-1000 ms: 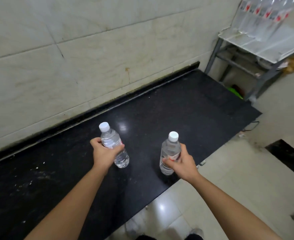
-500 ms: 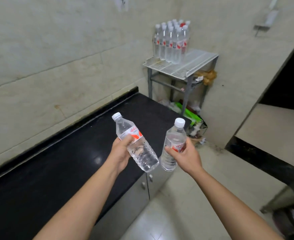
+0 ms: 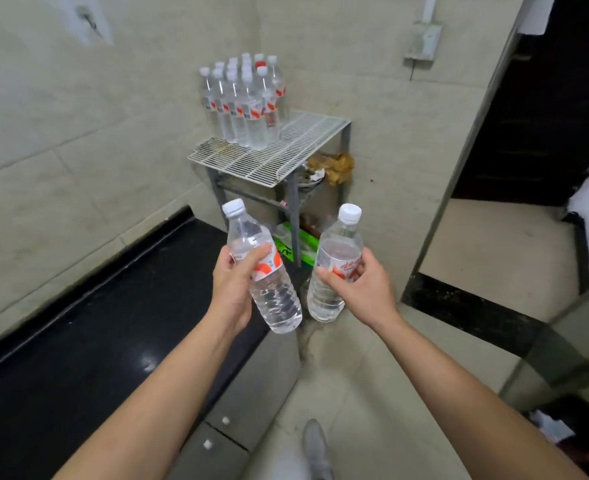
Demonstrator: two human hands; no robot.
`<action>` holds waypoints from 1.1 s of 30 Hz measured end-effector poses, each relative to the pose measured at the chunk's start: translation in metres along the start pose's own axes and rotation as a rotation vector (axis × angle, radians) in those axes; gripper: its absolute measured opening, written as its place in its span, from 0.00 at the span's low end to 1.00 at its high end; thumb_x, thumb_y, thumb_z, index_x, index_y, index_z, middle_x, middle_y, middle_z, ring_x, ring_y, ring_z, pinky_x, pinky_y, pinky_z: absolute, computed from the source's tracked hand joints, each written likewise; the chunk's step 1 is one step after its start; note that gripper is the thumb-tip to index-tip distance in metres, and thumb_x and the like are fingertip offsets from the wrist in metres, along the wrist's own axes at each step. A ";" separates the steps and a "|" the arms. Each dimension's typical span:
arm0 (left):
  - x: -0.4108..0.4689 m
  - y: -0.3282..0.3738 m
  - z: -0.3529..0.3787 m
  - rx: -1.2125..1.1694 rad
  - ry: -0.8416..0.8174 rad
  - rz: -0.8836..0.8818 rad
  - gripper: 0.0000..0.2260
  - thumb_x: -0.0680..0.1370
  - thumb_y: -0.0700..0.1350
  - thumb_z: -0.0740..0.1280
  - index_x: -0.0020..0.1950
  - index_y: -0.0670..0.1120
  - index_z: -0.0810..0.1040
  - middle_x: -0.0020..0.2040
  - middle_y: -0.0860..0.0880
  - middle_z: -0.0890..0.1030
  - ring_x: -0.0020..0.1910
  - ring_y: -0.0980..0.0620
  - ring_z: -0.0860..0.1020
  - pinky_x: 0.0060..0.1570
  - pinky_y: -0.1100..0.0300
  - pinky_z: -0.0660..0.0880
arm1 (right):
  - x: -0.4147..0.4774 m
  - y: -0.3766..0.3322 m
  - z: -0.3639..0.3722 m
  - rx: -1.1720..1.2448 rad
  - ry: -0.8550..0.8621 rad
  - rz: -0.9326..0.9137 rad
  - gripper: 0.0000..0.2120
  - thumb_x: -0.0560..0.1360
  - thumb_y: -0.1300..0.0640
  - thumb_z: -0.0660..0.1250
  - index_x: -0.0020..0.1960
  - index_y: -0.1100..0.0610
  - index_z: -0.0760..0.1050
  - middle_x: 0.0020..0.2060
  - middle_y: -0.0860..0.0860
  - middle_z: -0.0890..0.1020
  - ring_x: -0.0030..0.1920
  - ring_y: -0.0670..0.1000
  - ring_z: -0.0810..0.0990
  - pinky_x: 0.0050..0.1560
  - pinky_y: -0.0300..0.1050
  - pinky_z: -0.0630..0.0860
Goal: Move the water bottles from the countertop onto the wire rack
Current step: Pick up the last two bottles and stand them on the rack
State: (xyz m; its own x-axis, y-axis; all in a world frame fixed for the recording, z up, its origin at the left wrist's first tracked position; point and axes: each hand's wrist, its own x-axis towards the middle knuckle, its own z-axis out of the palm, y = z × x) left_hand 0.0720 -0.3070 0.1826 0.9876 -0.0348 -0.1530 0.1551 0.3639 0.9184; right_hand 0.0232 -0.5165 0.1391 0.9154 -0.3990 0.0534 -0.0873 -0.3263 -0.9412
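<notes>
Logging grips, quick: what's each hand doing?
Left hand: closed around a tilted water bottle.
Right hand: closed around an upright water bottle.

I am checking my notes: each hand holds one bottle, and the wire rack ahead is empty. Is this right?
Not quite. The head view shows the wire rack already holds a cluster of bottles. The rest stands: left hand and right hand each hold one.

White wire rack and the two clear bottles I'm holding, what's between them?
In the head view: the rack's grey metal legs and a green packet beneath it.
</notes>
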 end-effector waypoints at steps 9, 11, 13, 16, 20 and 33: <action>0.171 0.019 0.115 0.130 -0.061 0.220 0.16 0.69 0.41 0.79 0.56 0.44 0.83 0.50 0.47 0.87 0.49 0.49 0.84 0.52 0.52 0.80 | 0.213 -0.027 -0.029 0.062 0.101 -0.015 0.28 0.58 0.30 0.78 0.53 0.40 0.75 0.50 0.41 0.86 0.52 0.45 0.85 0.58 0.57 0.81; 0.205 0.037 0.139 0.222 -0.075 0.319 0.17 0.69 0.43 0.80 0.57 0.47 0.84 0.50 0.49 0.87 0.50 0.50 0.84 0.52 0.51 0.80 | 0.258 -0.042 -0.040 0.069 0.129 -0.034 0.28 0.58 0.31 0.78 0.53 0.42 0.75 0.50 0.41 0.86 0.51 0.45 0.85 0.58 0.57 0.81; 0.237 0.054 0.162 0.285 -0.085 0.386 0.17 0.70 0.44 0.79 0.58 0.47 0.83 0.51 0.51 0.87 0.51 0.52 0.84 0.52 0.54 0.80 | 0.297 -0.053 -0.049 0.087 0.162 -0.067 0.28 0.59 0.32 0.78 0.53 0.42 0.75 0.50 0.42 0.86 0.52 0.44 0.85 0.58 0.57 0.81; 0.283 0.070 0.189 0.330 -0.082 0.452 0.21 0.71 0.41 0.79 0.63 0.46 0.81 0.54 0.53 0.86 0.54 0.56 0.83 0.55 0.60 0.78 | 0.352 -0.062 -0.057 0.126 0.191 -0.112 0.29 0.59 0.33 0.80 0.54 0.42 0.75 0.51 0.43 0.86 0.52 0.45 0.85 0.58 0.57 0.81; 0.344 0.075 0.211 0.362 -0.035 0.481 0.22 0.72 0.44 0.79 0.64 0.51 0.80 0.58 0.53 0.85 0.58 0.54 0.82 0.62 0.50 0.78 | 0.425 -0.067 -0.056 0.140 0.157 -0.154 0.32 0.60 0.34 0.80 0.59 0.43 0.75 0.53 0.43 0.85 0.54 0.46 0.85 0.59 0.57 0.81; 0.519 0.063 0.290 0.561 0.335 0.382 0.24 0.69 0.50 0.79 0.62 0.50 0.77 0.55 0.53 0.84 0.53 0.51 0.84 0.48 0.55 0.83 | 0.692 -0.057 0.003 0.159 -0.317 -0.257 0.37 0.62 0.42 0.82 0.67 0.44 0.71 0.56 0.43 0.84 0.56 0.44 0.83 0.59 0.50 0.81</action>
State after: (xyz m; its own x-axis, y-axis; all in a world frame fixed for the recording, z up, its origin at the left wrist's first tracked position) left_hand 0.6016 -0.5720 0.2666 0.9292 0.3155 0.1924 -0.1189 -0.2376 0.9640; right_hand 0.6625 -0.7715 0.2286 0.9770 -0.0312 0.2107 0.1978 -0.2350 -0.9517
